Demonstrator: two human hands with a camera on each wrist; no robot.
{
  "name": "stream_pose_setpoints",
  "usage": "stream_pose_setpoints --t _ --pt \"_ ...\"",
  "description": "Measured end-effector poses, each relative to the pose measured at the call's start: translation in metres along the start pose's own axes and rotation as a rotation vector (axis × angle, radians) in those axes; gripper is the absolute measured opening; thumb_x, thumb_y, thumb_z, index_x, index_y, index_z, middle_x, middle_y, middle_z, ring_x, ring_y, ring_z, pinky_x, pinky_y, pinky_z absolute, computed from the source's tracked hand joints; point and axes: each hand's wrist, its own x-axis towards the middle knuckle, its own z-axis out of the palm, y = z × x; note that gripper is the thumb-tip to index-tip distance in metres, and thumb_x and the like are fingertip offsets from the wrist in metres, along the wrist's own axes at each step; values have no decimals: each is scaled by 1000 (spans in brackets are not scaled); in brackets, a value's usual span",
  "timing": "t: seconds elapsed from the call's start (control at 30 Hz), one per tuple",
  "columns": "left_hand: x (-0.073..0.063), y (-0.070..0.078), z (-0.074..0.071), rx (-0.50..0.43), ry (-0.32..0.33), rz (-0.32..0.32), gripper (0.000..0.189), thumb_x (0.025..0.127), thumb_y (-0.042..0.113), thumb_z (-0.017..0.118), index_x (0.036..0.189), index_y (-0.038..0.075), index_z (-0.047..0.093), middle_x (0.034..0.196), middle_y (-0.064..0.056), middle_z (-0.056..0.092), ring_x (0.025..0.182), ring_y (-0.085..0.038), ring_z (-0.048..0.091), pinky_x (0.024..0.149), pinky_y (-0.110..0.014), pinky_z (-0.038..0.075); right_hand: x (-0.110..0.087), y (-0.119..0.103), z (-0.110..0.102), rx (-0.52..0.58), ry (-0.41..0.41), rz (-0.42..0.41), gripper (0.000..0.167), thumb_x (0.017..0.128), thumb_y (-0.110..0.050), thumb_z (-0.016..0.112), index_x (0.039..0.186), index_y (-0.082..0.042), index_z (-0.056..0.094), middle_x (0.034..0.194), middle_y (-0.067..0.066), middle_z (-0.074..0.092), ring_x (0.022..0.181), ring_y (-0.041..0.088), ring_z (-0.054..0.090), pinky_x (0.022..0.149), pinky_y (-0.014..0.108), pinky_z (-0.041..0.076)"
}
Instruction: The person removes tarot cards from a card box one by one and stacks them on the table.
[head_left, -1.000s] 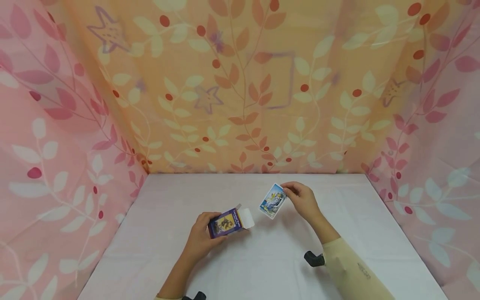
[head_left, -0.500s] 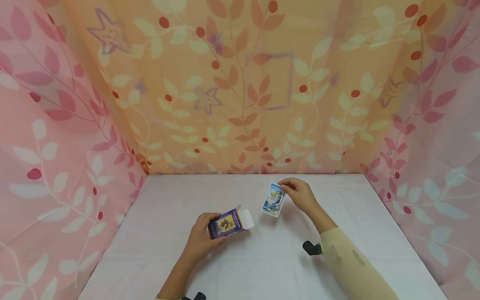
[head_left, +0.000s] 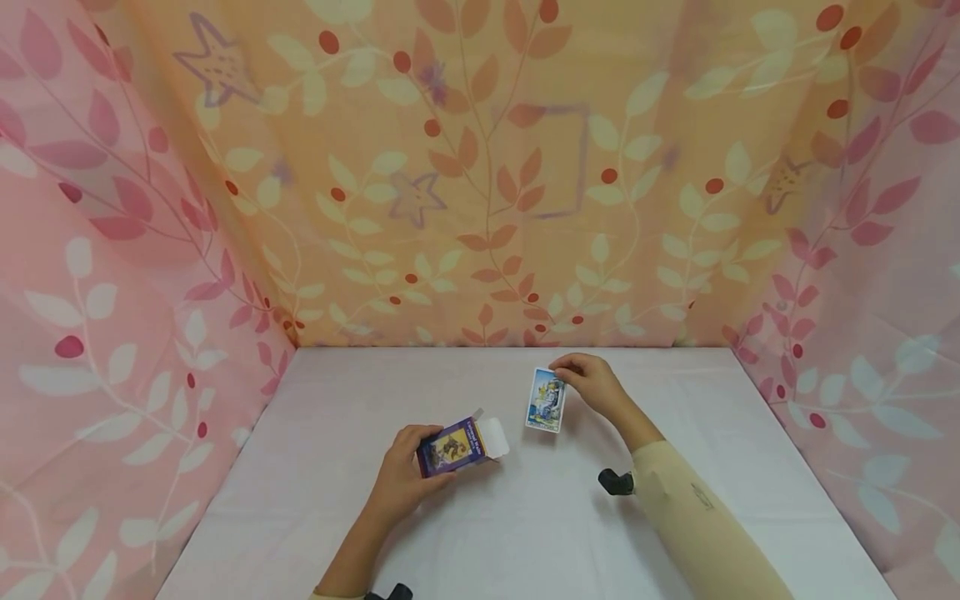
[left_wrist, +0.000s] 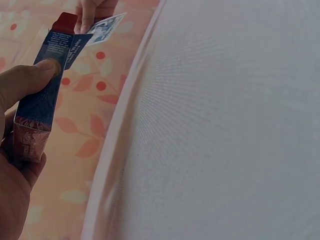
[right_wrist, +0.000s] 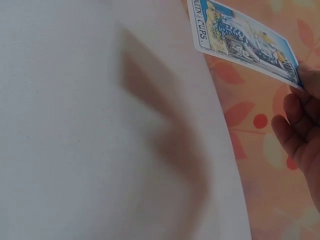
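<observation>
Holding open box (head_left: 452, 447), L hand (head_left: 403, 473) | card (head_left: 546, 402) o/s, R hand (head_left: 598, 387) | inside hidden

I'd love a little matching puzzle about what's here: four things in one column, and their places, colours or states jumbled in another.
Things:
1. picture card
2. purple box
3. tabletop
4. right sleeve

Descriptions:
A. plain white, below both hands
B. gripped by the left hand, end flap open
C. beige, on the forearm
D. pinched near a corner by the right hand

Pairs: 1-D, 2-B, 3-A, 4-C.
</observation>
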Motion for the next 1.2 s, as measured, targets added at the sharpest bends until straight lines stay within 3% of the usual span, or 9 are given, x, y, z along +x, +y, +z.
stream_pose_setpoints --t 0.57,0.9,1.2 --pt "0 -2 0 10 -12 -21 77 68 23 98 134 29 58 132 12 57 123 -13 54 108 -49 48 25 27 13 -30 -129 36 17 100 -20 68 110 -10 76 107 5 74 95 20 62 89 37 54" --pt "-1 -3 0 8 -6 -9 77 68 23 98 133 30 58 131 13 57 121 -11 54 108 -48 48 32 38 24 -18 -153 91 15 100 -19 67 108 -12 77 108 3 74 97 20 62 92 36 53" --pt "0 -2 -1 15 -7 -18 77 68 22 98 134 28 58 131 11 57 121 -12 55 107 -47 49 36 46 34 -24 -178 92 14 100 -17 66 107 -14 77 111 3 73 105 22 61 101 46 51"
